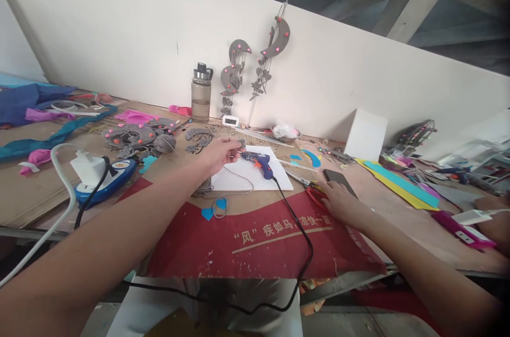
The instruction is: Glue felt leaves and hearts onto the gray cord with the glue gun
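Over a white sheet (235,183) my left hand (221,155) pinches a small grey piece (241,143), which looks like felt; a thin grey cord (249,180) curves over the sheet below it. Just right of those fingertips lies a blue hot glue gun (263,164), its black cable running off the front of the table. My right hand (338,200) is closed on the red handles of a pair of scissors (314,194), blades pointing to the far left. A dark phone (338,180) lies just beyond that hand.
Red printed cardboard (191,246) covers the table front. Grey crescent hangings (279,39) dangle on the white partition beside a water bottle (201,95). A blue power strip (123,172) with a white plug sits left. Another person's arm (494,220) shows far right, near a pink power strip (462,230).
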Demonstrator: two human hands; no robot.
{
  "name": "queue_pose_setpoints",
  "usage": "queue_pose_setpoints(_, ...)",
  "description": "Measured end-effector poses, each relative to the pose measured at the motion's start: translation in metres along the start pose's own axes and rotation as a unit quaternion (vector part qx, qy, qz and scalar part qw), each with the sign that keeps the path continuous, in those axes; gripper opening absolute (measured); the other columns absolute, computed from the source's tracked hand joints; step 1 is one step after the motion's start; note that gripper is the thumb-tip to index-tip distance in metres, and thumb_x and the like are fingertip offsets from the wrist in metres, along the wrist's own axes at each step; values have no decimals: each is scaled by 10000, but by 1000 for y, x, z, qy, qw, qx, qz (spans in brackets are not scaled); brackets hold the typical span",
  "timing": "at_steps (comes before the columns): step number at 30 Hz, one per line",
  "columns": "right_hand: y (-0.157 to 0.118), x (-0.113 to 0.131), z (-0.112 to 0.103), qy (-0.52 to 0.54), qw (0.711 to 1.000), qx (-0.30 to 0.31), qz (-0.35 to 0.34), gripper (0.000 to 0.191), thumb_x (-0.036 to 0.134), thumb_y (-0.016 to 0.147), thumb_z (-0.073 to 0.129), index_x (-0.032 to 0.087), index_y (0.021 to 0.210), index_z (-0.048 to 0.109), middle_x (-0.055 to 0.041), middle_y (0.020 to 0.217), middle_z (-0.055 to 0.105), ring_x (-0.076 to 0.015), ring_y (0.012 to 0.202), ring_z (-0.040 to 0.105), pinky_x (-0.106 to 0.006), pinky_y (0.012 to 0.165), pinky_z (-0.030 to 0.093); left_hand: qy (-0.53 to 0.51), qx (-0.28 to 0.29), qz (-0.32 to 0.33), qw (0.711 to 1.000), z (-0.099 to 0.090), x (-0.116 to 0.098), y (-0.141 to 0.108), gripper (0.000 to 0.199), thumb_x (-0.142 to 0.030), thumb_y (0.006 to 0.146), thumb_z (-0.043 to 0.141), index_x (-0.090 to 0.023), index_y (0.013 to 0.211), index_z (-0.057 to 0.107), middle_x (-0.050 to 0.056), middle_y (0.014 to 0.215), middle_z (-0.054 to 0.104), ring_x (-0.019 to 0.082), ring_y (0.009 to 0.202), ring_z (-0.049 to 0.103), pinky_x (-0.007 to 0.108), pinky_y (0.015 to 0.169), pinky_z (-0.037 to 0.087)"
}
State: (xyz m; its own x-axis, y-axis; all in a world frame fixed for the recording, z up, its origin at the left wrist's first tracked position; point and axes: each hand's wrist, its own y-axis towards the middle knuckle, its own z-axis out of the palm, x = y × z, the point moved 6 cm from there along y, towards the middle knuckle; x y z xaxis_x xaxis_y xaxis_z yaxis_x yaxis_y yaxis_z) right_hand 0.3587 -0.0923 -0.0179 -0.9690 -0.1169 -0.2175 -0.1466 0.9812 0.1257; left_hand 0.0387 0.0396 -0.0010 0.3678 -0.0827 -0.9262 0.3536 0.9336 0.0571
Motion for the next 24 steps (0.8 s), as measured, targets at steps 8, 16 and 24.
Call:
queue_pose_setpoints(8, 5, 1, -20, 18, 994, 106, 31, 560, 153, 764, 512, 207, 1319, 460, -113, 968, 632, -212, 805, 626, -268, 661, 396, 15, -7, 3, 1000, -3, 0, 1, 140, -161, 662, 707, -119, 708, 582, 69, 756, 658, 80, 553, 551, 214, 512, 442)
queue_pose_setpoints(16, -5, -8, -66, 42, 997, -35, 56, 465, 364, 910, 373, 212, 1343, 442, -138, 1011, 671, -255, 808, 627, -333, 657, 425, -9, -17, 10, 1000, -2, -4, -1, 127, -142, 651, 703, -108, 691, 587, 50, 711, 622, 82, 560, 546, 223, 525, 448)
queue_pose_setpoints(24, 37, 87, -104, 206, 947, -238, -67, 512, 242, 875, 412, 146, 1374, 355, -162, 1155, 571, -262, 1030, 543, -382, 862, 442, -93, 14, 80, 992, 15, -27, -13, 233, -109, 612, 699, -150, 585, 471, -18, 612, 538, 95, 579, 549, 249, 598, 464)
